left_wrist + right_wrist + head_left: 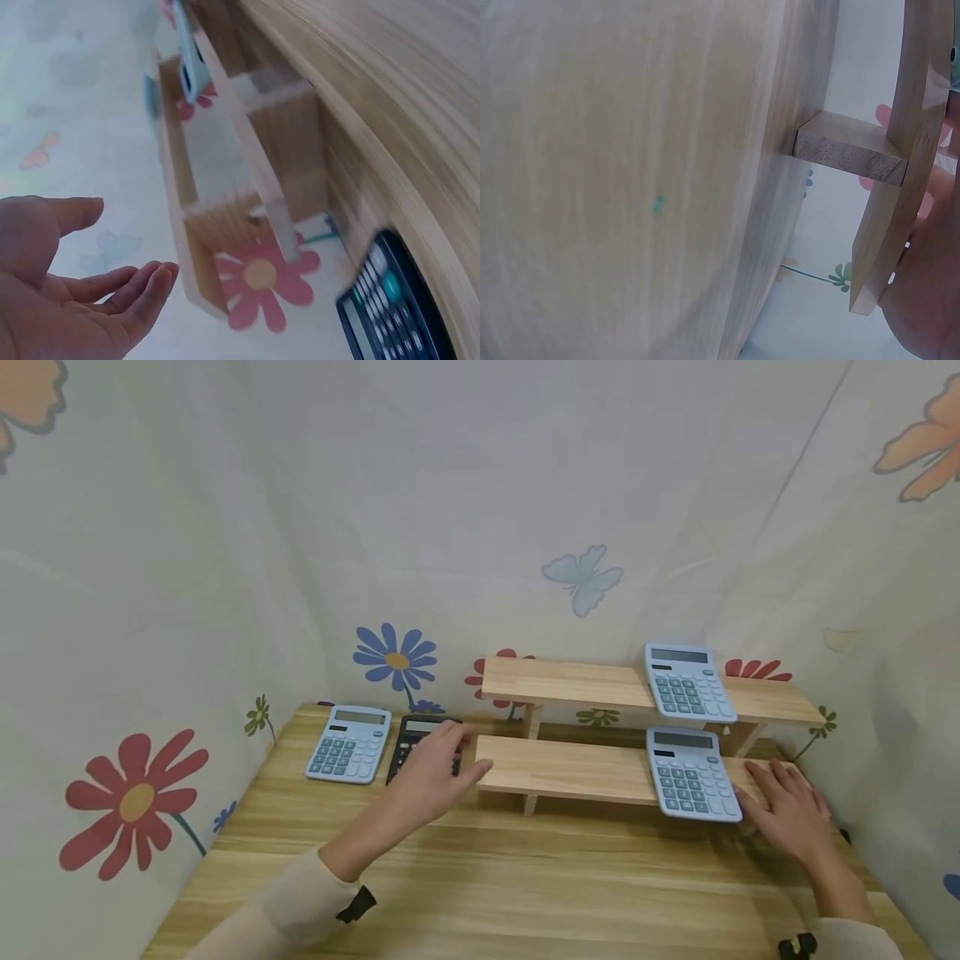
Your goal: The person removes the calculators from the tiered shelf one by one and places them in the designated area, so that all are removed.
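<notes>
The left hand (429,777) hovered open-fingered (holding nothing) over the black calculator (417,742) near the tabletop's (525,877) far edge; the right hand (787,810) lay flat, gripping nothing, beside the blue calculator (690,773).

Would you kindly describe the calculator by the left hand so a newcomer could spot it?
Start at the wooden shelf; left of its lower board, on the table, lie two calculators. It is the black one, under the left hand; the other three are light blue.
</notes>
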Demonstrator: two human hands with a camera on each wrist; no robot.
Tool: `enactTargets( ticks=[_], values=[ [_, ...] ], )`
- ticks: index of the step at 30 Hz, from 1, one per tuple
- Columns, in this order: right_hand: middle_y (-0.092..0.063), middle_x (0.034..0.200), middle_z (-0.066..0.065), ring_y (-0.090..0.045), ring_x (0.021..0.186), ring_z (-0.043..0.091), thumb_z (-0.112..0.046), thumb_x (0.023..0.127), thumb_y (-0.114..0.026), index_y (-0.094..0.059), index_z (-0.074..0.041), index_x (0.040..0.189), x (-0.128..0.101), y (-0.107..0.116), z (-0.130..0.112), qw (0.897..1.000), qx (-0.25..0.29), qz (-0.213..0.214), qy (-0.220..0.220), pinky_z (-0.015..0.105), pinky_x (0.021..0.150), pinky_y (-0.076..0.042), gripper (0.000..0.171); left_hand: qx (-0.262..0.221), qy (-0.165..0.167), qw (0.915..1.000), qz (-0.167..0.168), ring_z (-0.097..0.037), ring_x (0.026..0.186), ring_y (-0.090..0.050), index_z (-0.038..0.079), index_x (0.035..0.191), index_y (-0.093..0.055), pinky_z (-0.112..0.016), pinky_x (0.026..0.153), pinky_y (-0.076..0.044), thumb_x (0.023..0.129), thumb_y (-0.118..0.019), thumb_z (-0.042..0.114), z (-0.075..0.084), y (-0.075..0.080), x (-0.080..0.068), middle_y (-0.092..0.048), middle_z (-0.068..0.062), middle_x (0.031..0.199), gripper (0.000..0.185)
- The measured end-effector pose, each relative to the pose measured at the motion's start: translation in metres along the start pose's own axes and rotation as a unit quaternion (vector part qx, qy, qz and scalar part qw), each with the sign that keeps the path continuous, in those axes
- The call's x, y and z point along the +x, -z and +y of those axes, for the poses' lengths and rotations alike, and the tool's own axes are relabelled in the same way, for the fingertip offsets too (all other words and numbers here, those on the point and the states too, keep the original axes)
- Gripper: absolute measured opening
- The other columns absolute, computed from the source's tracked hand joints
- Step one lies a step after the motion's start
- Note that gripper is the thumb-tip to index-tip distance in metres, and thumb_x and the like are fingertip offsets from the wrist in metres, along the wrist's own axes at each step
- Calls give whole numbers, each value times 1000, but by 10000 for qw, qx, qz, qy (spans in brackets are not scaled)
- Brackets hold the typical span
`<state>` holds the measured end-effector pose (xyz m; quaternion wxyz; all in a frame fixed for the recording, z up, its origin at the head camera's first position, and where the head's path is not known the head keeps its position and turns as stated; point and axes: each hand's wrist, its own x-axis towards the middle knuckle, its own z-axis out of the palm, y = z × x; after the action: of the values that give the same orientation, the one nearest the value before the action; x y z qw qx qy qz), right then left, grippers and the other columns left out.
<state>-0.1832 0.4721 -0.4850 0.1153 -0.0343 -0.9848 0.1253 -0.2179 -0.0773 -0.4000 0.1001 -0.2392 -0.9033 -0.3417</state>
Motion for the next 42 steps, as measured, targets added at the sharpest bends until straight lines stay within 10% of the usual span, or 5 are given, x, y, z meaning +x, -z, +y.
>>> enactTargets(
  ticks=[11,24,35,42],
  values=[
    [-22,162,42,-15,147,65,-55,109,-45,-40,3,156,0,1,3,10000,-20,-56,30,86,111,-11,75,-1422,-491,9884,-224,-24,124,-64,5,146,-58,-40,105,-57,104,-71,37,43,-42,26,-65,-9,133,55],
    [-21,161,43,-13,148,66,-55,109,-44,-39,4,155,4,2,1,10000,-28,-61,49,86,112,-11,76,-3440,275,9365,-627,-12,120,-67,7,149,-58,-25,99,-57,101,-73,42,79,-108,36,-68,-6,135,60],
    [-24,160,44,-14,148,65,-57,107,-46,-41,4,154,2,4,-1,9999,-42,-97,-11,87,111,-10,77,-3621,950,9168,-1390,-2,100,-68,5,133,-70,-19,83,-58,97,-78,41,106,-179,34,-74,11,109,51],
    [-23,159,44,-13,147,66,-57,107,-46,-41,5,154,3,4,-1,9999,-40,-118,-11,87,112,-10,78,-4027,1512,8871,-1672,-10,92,-70,4,127,-72,-30,82,-61,98,-79,35,118,-207,33,-73,8,98,42]
  ],
)
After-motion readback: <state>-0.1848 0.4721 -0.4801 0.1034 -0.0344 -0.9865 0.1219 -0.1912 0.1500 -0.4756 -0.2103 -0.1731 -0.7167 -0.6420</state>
